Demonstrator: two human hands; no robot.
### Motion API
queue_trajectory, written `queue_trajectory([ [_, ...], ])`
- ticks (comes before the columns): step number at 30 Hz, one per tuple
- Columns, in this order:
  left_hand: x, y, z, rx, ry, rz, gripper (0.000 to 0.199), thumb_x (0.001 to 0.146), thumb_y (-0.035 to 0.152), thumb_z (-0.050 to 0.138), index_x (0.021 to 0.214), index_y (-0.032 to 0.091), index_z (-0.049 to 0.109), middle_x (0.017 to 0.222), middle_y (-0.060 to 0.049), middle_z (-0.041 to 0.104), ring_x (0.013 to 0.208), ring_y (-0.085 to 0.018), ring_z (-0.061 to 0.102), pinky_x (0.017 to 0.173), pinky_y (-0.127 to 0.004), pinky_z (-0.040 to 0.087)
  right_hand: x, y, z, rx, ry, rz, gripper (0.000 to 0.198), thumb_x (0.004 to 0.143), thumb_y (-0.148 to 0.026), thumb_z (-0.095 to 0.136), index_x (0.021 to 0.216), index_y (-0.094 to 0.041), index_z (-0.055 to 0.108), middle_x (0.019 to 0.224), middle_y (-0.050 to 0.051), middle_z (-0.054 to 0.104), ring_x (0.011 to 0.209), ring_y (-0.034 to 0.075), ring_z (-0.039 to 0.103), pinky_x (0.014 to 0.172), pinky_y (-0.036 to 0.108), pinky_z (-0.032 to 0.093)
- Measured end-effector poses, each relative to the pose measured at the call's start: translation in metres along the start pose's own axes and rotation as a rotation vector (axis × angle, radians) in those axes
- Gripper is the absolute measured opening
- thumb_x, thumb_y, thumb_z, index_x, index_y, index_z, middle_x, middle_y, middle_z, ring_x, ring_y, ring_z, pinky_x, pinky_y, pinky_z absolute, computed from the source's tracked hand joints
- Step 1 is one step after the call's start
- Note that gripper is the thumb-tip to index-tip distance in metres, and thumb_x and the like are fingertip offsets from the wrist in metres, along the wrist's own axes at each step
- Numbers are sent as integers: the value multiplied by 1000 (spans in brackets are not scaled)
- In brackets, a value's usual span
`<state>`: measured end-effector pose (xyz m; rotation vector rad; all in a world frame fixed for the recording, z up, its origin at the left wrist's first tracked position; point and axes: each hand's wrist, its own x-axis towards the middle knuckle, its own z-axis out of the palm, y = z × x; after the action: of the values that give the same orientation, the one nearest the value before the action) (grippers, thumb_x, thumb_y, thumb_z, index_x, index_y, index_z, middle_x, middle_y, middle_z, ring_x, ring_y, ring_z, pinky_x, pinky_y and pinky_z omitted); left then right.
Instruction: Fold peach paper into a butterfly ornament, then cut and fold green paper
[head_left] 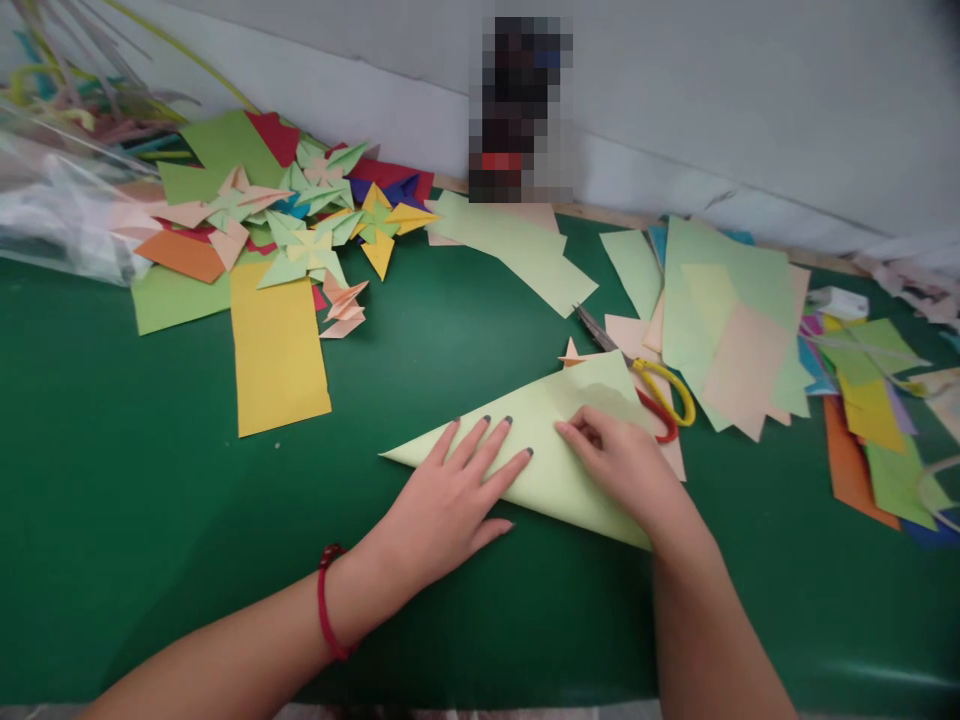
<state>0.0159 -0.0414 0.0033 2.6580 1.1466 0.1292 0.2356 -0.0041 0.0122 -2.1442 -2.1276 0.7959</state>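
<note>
A light green sheet of paper (581, 480), folded to a long point at its left end, lies on the green table. Across its left half my left hand (469, 480) rests flat with fingers spread. My right hand (619, 455) is on the paper's right part, thumb and fingertips pressed together and the other fingers curled. Whether anything is pinched there is hidden. Just beyond the paper lie scissors (664, 390) with yellow and red handles, partly covered by the sheet. A small peach folded paper piece (571, 353) peeks out behind its upper edge.
Folded paper flowers (311, 245) and coloured sheets are heaped at the back left, beside a clear plastic bag (60, 200). A yellow sheet (279, 350) lies in front of them. Green and peach sheets (731, 320) are stacked at the right, with coloured scraps (870, 400) farther right.
</note>
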Motion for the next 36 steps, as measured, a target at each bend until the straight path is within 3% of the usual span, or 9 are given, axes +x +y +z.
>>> queue_trajectory([
  [6, 0, 3, 8, -6, -10, -23, 69, 83, 54, 52, 141, 22, 32, 148, -15, 31, 135, -33, 29, 108, -51, 26, -1, -2, 1, -26, 22, 9, 31, 89, -46, 39, 74, -22, 51, 71, 2, 65, 64, 20, 59, 53, 29, 34],
  [10, 0, 2, 8, -3, -3, -15, 68, 83, 54, 52, 139, 21, 35, 148, -16, 31, 135, -33, 29, 108, -51, 26, 1, -2, -6, 22, -31, 35, 33, 88, -50, 40, 75, -23, 53, 70, 1, 65, 66, 19, 59, 54, 28, 36],
  [15, -1, 2, 9, -3, 2, -12, 66, 84, 54, 51, 138, 20, 37, 148, -16, 31, 135, -34, 29, 108, -52, 26, 18, -3, -24, 62, -117, -45, 35, 85, -52, 44, 80, -22, 61, 81, 5, 68, 73, 21, 62, 58, 30, 41],
  [17, -1, 2, 9, -1, 3, -19, 66, 84, 54, 51, 138, 20, 37, 148, -15, 31, 135, -34, 29, 108, -52, 27, 27, -6, -27, 64, -102, -80, 33, 85, -49, 45, 78, -21, 61, 77, 5, 68, 71, 20, 61, 61, 31, 42],
  [27, -2, 5, 14, 12, 8, -33, 65, 85, 54, 48, 139, 19, 36, 149, -15, 28, 136, -34, 26, 108, -53, 26, 37, -16, -11, 60, 37, -150, 25, 88, -37, 43, 73, -20, 52, 75, 4, 63, 68, 17, 56, 59, 29, 38],
  [36, -1, 3, 14, 25, 5, -31, 64, 87, 55, 45, 140, 20, 35, 150, -15, 27, 136, -33, 27, 107, -52, 29, 44, -18, -8, -167, 14, -197, 21, 92, -30, 35, 73, -21, 41, 79, 6, 63, 62, 19, 54, 60, 32, 33],
])
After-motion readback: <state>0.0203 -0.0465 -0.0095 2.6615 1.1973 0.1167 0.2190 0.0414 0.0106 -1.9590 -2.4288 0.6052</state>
